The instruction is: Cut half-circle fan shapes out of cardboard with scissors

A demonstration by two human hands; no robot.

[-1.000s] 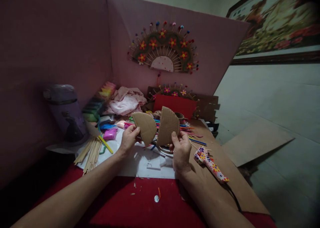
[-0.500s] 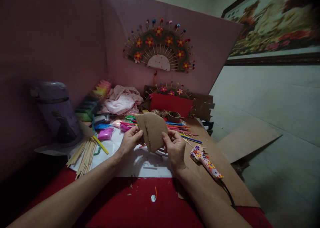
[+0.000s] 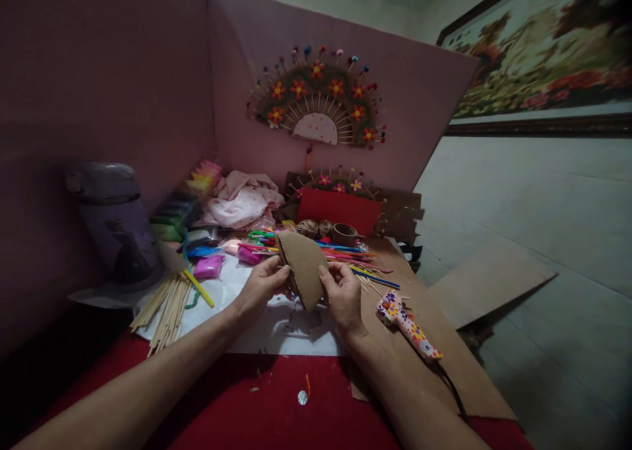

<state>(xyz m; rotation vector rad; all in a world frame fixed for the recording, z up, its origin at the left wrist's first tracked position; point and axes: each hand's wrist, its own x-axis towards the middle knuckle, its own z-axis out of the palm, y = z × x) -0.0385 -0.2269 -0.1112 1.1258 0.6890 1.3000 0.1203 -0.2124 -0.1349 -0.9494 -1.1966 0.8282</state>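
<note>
A piece of brown cardboard (image 3: 305, 269) with a curved edge is held up above the white paper (image 3: 306, 338). On its left side my left hand (image 3: 266, 282) pinches it between thumb and fingers. My right hand (image 3: 342, 295) grips its right edge, thumb on the near face. The cardboard seems to have more than one layer at its left edge. Behind it lie colorful pipe cleaners (image 3: 365, 258) and a cardboard ring (image 3: 344, 233).
A flower-patterned glue gun (image 3: 409, 325) with a black cable rests on a cardboard sheet (image 3: 444, 364) at the right. Wooden sticks (image 3: 168, 308), a purple bottle (image 3: 116, 226) and clay packets (image 3: 208, 266) stand or lie left. A decorated fan (image 3: 316, 101) hangs behind.
The cardboard has turned in my hands: its two parts, spread apart before, now lie nearly over each other, with a pointed end downward. Both hands keep hold of it.
</note>
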